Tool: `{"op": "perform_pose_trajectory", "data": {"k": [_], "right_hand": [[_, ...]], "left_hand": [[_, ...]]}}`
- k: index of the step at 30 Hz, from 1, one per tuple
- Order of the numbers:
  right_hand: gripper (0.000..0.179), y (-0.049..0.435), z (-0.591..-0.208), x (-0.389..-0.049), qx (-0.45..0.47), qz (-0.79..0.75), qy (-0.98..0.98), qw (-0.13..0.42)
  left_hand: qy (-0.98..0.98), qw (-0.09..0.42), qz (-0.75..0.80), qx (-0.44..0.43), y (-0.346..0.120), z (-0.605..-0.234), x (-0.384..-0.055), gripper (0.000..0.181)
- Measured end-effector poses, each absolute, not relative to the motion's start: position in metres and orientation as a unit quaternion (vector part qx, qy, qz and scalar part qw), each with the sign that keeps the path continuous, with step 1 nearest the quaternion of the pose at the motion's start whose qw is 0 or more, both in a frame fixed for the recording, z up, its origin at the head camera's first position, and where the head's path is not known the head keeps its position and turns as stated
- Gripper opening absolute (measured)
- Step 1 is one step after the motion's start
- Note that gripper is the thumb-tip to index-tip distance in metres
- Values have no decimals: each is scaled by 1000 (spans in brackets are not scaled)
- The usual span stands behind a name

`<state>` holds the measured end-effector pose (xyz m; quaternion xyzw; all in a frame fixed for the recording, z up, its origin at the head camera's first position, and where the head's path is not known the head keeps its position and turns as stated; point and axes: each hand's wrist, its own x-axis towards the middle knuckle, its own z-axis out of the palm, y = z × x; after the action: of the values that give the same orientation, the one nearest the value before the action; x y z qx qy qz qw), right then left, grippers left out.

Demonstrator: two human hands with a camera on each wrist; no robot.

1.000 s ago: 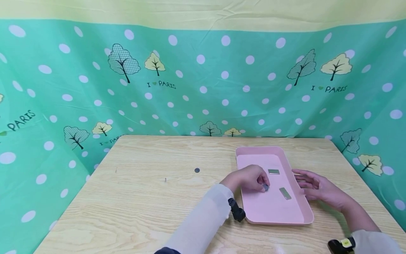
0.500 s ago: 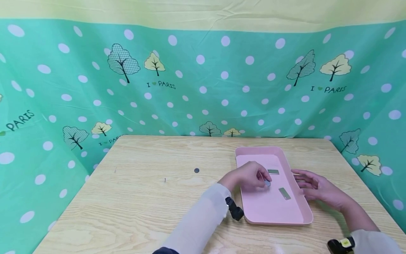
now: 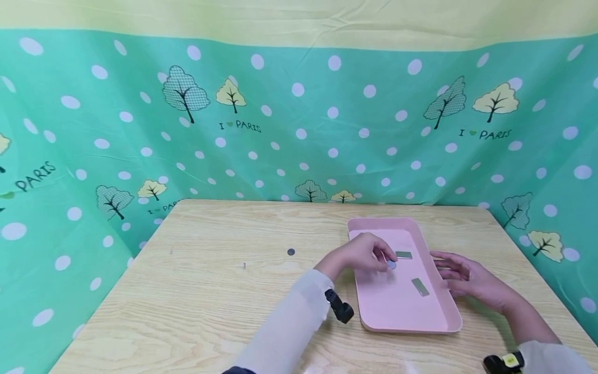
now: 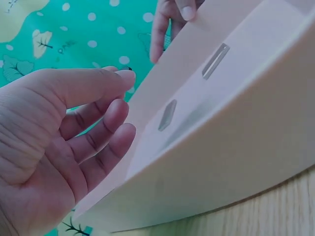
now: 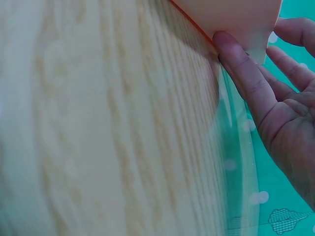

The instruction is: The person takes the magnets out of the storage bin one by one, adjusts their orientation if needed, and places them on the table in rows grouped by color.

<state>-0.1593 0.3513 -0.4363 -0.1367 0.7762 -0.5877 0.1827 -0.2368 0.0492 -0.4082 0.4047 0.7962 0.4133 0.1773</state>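
Between thumb and index finger, my left hand (image 3: 362, 253) pinches a small round grey disc (image 3: 391, 264), whose exact kind I cannot tell. It hovers over the left half of a pink rectangular tray (image 3: 406, 314). Inside the tray lie a flat rectangular metal piece (image 3: 404, 255) near the disc and a second metal piece (image 3: 420, 286) nearer the front. My right hand (image 3: 476, 278) touches the tray's right side wall with fairly straight fingers. In the right wrist view the thumb (image 5: 241, 64) rests against the wall's outside, low down.
A dark round disc (image 3: 291, 252) lies on the wooden table (image 3: 196, 301) left of the tray. Further left is a tiny upright thing (image 3: 244, 265), too small to identify. A green dotted curtain (image 3: 280, 130) hangs behind the table and along both sides.
My left hand, pinching the disc, has risen and shifted slightly back and left over the tray. The right hand and the tray have stayed in place.
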Motion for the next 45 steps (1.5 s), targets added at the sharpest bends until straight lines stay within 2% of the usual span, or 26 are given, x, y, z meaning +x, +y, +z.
{"op": "perform_pose_trajectory", "data": {"k": [12,22,36,45], "right_hand": [[64,353,-437,-160,-148,-594,769,184],[60,353,-437,-158,-162,-604,759,180],[61,354,-439,-158,-156,-589,774,173],[61,351,-435,-156,-148,-591,775,170]], "left_hand": [[779,147,445,417,28,-399,-239,21],[783,120,475,383,1,-399,-238,18],[782,106,511,339,-35,-418,-239,19],[822,114,488,271,-53,-435,-240,17]]}}
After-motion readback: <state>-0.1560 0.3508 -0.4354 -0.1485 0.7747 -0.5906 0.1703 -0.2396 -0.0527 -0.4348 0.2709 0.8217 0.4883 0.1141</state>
